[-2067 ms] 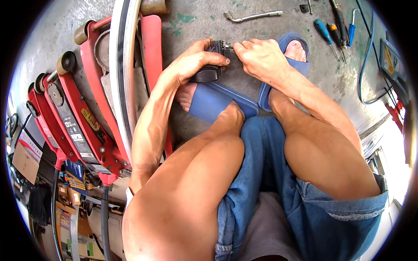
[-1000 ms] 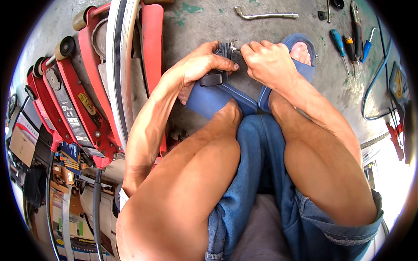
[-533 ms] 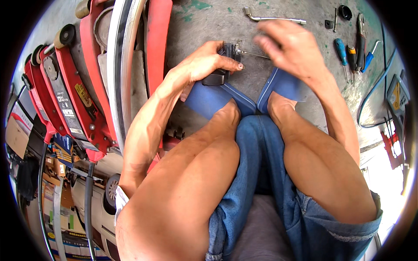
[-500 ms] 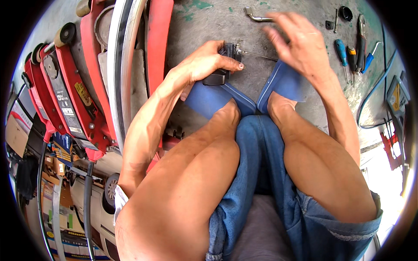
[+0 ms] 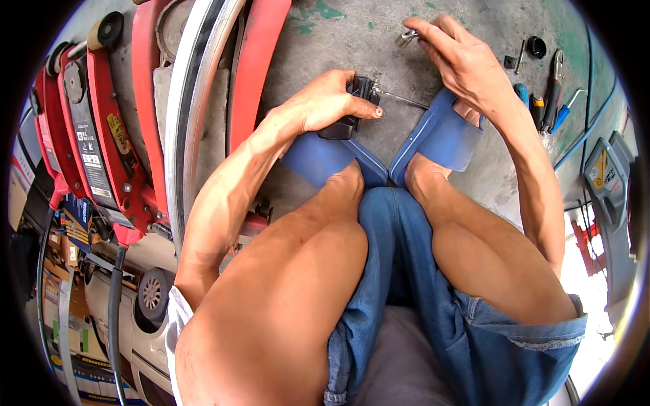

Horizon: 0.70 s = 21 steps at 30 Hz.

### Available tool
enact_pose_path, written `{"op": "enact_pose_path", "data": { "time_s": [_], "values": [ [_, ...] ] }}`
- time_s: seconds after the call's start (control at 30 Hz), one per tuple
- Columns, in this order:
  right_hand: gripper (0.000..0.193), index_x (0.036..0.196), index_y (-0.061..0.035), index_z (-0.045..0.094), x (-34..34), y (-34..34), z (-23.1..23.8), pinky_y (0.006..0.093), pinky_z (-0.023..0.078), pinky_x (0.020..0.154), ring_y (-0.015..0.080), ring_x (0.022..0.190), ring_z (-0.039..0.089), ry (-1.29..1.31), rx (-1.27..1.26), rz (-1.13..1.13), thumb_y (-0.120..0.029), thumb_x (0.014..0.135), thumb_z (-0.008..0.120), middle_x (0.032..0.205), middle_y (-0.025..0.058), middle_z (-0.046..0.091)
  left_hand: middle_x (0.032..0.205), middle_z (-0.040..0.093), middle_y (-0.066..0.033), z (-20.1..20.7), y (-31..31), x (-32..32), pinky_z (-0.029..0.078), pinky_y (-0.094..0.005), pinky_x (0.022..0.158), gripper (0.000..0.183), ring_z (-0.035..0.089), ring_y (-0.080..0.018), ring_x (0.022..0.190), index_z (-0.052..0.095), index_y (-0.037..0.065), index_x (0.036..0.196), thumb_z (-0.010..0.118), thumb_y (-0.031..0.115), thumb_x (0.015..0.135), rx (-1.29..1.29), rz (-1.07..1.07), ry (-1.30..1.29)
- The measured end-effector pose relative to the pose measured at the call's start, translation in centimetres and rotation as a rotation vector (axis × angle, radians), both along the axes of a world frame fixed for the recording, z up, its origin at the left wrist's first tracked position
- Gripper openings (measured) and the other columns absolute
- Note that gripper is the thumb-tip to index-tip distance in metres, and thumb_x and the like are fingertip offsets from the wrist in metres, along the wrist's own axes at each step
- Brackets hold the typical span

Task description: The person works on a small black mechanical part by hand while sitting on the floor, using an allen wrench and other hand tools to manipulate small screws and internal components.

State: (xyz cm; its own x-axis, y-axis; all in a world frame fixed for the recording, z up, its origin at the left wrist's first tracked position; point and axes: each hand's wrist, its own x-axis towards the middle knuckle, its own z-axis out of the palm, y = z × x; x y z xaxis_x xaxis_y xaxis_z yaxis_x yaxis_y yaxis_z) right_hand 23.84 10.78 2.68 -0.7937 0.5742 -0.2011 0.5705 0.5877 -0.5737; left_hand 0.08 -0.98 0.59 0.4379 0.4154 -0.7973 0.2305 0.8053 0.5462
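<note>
My left hand (image 5: 323, 103) grips a black boxy part (image 5: 343, 126) just above my left blue slipper (image 5: 323, 157), with the thumb across its top. At this part's right side is a small metal fitting, and a thin metal rod (image 5: 404, 101) runs from there toward my right slipper (image 5: 433, 139). Farther off and to the right, my right hand (image 5: 468, 66) is closed round a silver bent socket wrench (image 5: 405, 38). Its socket end sticks out past the fingertips, raised over the concrete, while the hand hides the rest.
On the floor to the right lie pliers (image 5: 554, 91), a blue-handled hooked tool (image 5: 564, 114), screwdrivers partly behind my forearm, a bolt (image 5: 520, 57) and a black round cap (image 5: 535, 47). Red floor jacks (image 5: 112, 122) and a curved silver-black strip (image 5: 186, 101) stand close on the left.
My right hand has picked the socket wrench up off the floor; before, its fingers only reached the wrench's end. The left hand still grips the black part.
</note>
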Motion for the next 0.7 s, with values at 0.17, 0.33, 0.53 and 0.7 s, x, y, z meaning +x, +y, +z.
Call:
{"op": "enact_pose_path", "data": {
  "time_s": [0.17, 0.33, 0.53, 0.7],
  "values": [
    [0.025, 0.120, -0.0048, 0.069, -0.1, -2.8, -0.8, 0.0489, 0.056, 0.074, 0.0408, 0.085, 0.069, 0.046, -0.136, -0.025, -0.017, 0.099, 0.064, 0.092, 0.0191, 0.068, 0.087, 0.070, -0.0084, -0.4, 0.2, 0.1, 0.052, -0.0311, 0.081, 0.041, 0.067, -0.0161, 0.084, 0.066, -0.002, 0.105, 0.083, 0.028, 0.083, -0.018, -0.003, -0.021],
    [0.024, 0.117, -0.0044, 0.070, -1.0, -3.0, -1.6, 0.0475, 0.056, 0.076, 0.0386, 0.090, 0.070, 0.055, -0.255, -0.025, -0.014, 0.096, 0.066, 0.096, 0.0163, 0.071, 0.084, 0.069, -0.0072, -0.5, 0.4, 0.3, 0.051, -0.0310, 0.077, 0.040, 0.065, -0.0153, 0.082, 0.066, -0.001, 0.103, 0.083, 0.029, 0.083, 0.028, -0.031, 0.005],
    [0.029, 0.119, -0.0050, 0.069, -1.3, -2.5, -2.2, 0.0468, 0.056, 0.078, 0.0374, 0.092, 0.069, 0.075, -0.319, 0.040, -0.006, 0.090, 0.065, 0.097, 0.0143, 0.071, 0.086, 0.071, -0.0115, -1.0, 0.0, 0.3, 0.051, -0.0336, 0.077, 0.043, 0.066, -0.0191, 0.084, 0.068, -0.003, 0.100, 0.083, 0.032, 0.080, 0.040, -0.035, 0.023],
    [0.032, 0.120, -0.0054, 0.069, -1.4, -2.3, -2.4, 0.0462, 0.056, 0.079, 0.0361, 0.091, 0.068, 0.065, -0.303, 0.083, -0.002, 0.088, 0.064, 0.093, 0.0140, 0.068, 0.081, 0.067, -0.0056, -1.0, 0.2, 0.2, 0.048, -0.0308, 0.074, 0.036, 0.061, -0.0134, 0.079, 0.066, 0.001, 0.094, 0.083, 0.029, 0.081, 0.026, -0.080, 0.041]
  ]
}}
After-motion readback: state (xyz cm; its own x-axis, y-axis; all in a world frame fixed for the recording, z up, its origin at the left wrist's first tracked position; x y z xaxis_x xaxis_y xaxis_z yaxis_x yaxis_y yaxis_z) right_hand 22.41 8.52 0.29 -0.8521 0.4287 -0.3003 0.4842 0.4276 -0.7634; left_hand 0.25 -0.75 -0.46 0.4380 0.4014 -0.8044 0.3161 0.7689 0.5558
